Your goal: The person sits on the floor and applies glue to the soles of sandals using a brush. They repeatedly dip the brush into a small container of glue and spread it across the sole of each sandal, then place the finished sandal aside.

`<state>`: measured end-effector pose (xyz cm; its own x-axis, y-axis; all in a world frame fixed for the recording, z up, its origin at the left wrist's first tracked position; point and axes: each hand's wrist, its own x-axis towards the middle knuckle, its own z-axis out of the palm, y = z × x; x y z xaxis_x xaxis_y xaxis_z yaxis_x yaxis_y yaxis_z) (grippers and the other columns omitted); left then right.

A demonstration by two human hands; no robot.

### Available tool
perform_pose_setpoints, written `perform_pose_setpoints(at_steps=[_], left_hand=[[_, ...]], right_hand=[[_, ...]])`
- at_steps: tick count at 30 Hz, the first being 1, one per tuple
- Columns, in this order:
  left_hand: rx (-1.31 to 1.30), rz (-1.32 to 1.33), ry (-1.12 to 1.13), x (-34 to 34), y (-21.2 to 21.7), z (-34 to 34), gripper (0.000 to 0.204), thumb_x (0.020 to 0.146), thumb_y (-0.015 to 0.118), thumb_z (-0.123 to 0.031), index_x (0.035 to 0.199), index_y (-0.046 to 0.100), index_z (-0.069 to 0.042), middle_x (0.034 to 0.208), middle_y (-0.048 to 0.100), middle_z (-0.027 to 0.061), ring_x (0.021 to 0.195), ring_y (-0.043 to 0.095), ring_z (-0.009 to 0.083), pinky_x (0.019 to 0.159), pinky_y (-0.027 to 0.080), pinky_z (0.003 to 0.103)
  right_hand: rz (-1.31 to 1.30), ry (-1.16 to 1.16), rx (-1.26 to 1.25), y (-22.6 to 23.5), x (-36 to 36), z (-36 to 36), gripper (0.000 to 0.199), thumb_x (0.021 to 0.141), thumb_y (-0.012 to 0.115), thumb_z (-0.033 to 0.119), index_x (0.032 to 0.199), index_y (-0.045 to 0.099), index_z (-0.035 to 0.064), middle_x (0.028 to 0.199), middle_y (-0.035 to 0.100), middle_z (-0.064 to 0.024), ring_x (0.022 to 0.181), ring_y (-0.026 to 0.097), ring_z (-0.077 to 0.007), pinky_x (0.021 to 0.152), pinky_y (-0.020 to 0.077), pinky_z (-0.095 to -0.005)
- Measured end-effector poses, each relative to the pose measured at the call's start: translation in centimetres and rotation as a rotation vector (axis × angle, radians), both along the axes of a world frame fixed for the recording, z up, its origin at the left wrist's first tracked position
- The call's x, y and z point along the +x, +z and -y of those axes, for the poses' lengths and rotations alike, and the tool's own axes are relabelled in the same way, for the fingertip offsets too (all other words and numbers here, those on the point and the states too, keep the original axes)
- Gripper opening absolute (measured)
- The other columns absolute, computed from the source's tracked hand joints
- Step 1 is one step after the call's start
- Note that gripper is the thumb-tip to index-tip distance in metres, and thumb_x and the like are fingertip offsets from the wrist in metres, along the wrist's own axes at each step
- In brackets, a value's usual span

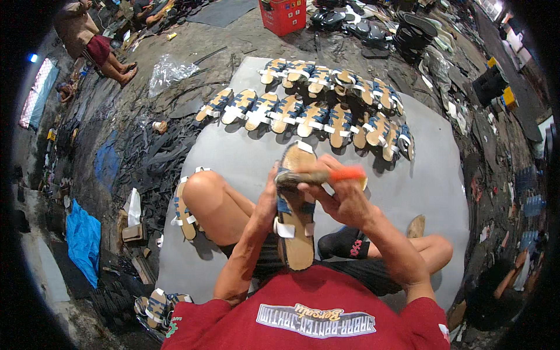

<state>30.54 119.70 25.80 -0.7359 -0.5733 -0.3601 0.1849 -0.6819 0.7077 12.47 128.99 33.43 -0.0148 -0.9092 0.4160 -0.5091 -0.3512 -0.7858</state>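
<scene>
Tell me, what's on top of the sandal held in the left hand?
The sandal carries blue straps and white straps; a hammer in the right hand crosses over it, contact unclear. The left hand and hammer cover parts of it; its underside is hidden.

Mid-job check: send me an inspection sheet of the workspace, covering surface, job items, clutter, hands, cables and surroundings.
Surface: grey sheet laid on the floor, bare in places.
Job items: held sandal, tan with blue and white straps; tool with an orange-red part, motion-blurred, its head over the sandal's straps; similar sandals in rough rows ahead.
Clutter: dark scraps, clear plastic and a blue plastic sheet around the grey sheet.
Hands: left hand grips the held sandal; right hand grips the tool.
Cables: nothing seen that is clearly one.
Surroundings: red container at the top; another person upper left.
</scene>
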Motion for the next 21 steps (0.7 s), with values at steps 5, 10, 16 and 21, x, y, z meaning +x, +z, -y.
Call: perform_pose_setpoints(at_steps=[5,10,16,21], left_hand=[[0.027,0.006,0.081,1.8,0.5,0.4,0.068,0.113,0.029,-0.06,0.15,0.052,-0.007,0.126,0.07,0.0125,0.104,0.072,0.0217,0.091,0.061,0.038],[-0.047,0.054,0.03,0.4,0.0,-0.4,0.071,0.112,0.029,-0.063,0.149,0.052,-0.008,0.124,0.07,0.0115,0.103,0.072,0.0204,0.089,0.062,0.037],[0.11,-0.12,0.107,3.3,-1.8,0.6,0.067,0.112,0.031,-0.059,0.15,0.05,-0.007,0.134,0.067,0.013,0.109,0.072,0.0216,0.092,0.062,0.038],[-0.059,-0.003,0.146,0.6,-5.4,-1.2,0.057,0.113,0.032,-0.049,0.147,0.051,-0.007,0.141,0.062,0.0124,0.118,0.067,0.0209,0.1,0.058,0.041]], right_hand=[[0.098,-0.118,0.159,-0.2,-2.7,-2.0,0.022,0.096,0.077,0.012,0.116,0.075,0.0042,0.109,0.075,-0.0119,0.093,0.072,-0.0267,0.084,0.0575,-0.0393],[-0.002,-0.001,0.001,0.3,0.7,0.4,0.028,0.097,0.078,0.015,0.124,0.072,0.0085,0.115,0.072,-0.0071,0.101,0.065,-0.0266,0.085,0.0522,-0.041],[0.271,-0.174,0.257,-0.5,-3.8,-1.6,0.022,0.097,0.075,0.008,0.12,0.073,0.0053,0.108,0.078,-0.0109,0.099,0.075,-0.0245,0.09,0.0595,-0.0384],[0.142,0.09,0.045,0.9,0.7,2.0,0.024,0.096,0.075,0.014,0.118,0.075,0.0063,0.112,0.071,-0.0167,0.111,0.069,-0.0307,0.095,0.0555,-0.0393]])
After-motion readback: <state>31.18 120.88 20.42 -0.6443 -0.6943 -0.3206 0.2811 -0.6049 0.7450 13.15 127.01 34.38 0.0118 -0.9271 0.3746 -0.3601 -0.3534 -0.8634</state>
